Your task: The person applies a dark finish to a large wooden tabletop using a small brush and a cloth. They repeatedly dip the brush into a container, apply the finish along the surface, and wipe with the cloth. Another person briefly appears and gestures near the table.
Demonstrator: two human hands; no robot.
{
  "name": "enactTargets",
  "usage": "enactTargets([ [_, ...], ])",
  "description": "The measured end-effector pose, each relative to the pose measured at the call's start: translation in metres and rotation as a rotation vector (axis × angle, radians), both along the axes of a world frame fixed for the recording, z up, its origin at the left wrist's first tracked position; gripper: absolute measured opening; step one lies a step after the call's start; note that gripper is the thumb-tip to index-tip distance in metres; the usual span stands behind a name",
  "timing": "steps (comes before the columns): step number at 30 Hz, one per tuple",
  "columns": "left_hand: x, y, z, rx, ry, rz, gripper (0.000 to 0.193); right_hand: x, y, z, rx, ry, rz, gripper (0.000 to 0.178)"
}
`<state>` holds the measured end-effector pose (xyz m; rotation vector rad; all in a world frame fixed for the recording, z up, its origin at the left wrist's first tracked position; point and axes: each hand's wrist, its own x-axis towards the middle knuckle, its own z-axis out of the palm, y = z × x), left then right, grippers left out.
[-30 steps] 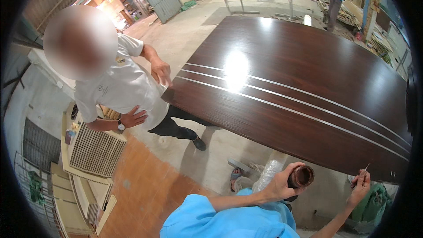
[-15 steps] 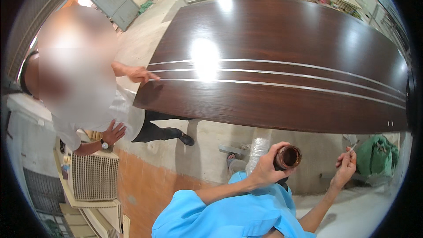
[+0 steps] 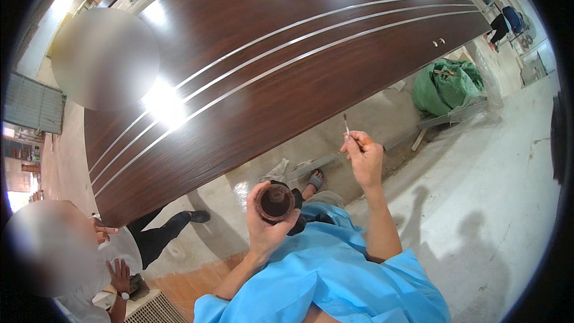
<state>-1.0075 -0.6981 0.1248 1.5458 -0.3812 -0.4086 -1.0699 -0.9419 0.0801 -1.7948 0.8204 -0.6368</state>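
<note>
In my left hand [image 3: 263, 234] is an open jar [image 3: 276, 203], its mouth tilted toward me, with dark brown liquid inside. My fingers wrap around its side. A thin small paintbrush [image 3: 347, 123] is pinched in my right hand [image 3: 365, 158], its dark tip pointing up. The tip is close to the near edge of a large, glossy dark brown wooden panel [image 3: 257, 125] in this view; whether it touches, I cannot tell. Three silver strips [image 3: 287, 42] run along the panel, and two small pale fittings [image 3: 439, 42] sit near its right end.
At the lower left stands a person in a white shirt [image 3: 127, 245], one hand beside the panel's corner. Beyond the right part of the panel lies a green sack [image 3: 439, 93] with clear plastic around it. A wooden stick [image 3: 418, 140] is on the floor, and a pale grid-sided crate [image 3: 154, 309] stands below.
My view has turned to the right, so the panel now slants across it. The brush in my right hand has come up closer to the panel's near edge. The jar remains in my left hand.
</note>
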Motion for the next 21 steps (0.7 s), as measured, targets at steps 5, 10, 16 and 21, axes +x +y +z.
enactTargets([
  [5,0.002,0.0,-0.002,0.078,-0.016,0.004,0.075,0.011,0.001,-0.013,0.057,0.006,-0.03,0.018],
  [10,0.006,0.0,-0.006,0.122,-0.032,0.016,0.074,0.025,0.024,-0.02,0.02,0.072,0.051,0.017],
  [16,0.008,-0.002,-0.005,0.138,-0.039,0.019,0.075,0.031,0.048,-0.015,-0.017,0.036,0.219,0.016],
  [21,0.011,0.003,-0.004,0.142,-0.035,0.028,0.076,0.032,0.037,-0.019,0.051,0.008,0.0,0.016],
])
